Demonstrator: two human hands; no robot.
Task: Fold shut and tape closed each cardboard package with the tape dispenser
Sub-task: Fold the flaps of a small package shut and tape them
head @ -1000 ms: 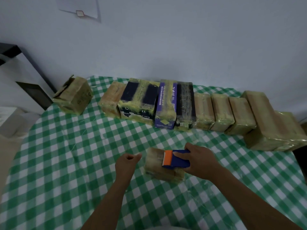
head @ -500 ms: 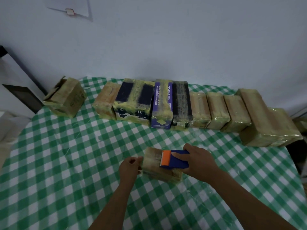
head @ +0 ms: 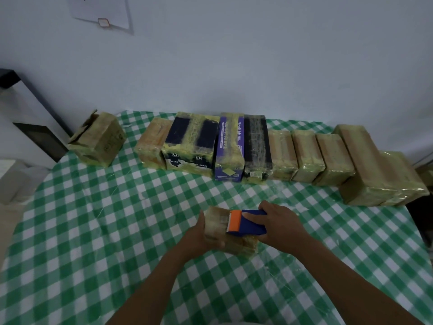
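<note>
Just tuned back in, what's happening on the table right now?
A person is taping a small cardboard package in the middle of the checked table. The left hand grips the package's left end, and the right hand holds the blue and orange tape dispenser on top of it. A row of taped packages lines the back edge; one box at the far left, apart from the row, has a flap sticking up.

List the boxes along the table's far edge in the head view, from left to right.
Open-flapped brown box → tan taped box → black-and-yellow box → purple box → black box → three small tan boxes → large tan box.
</note>
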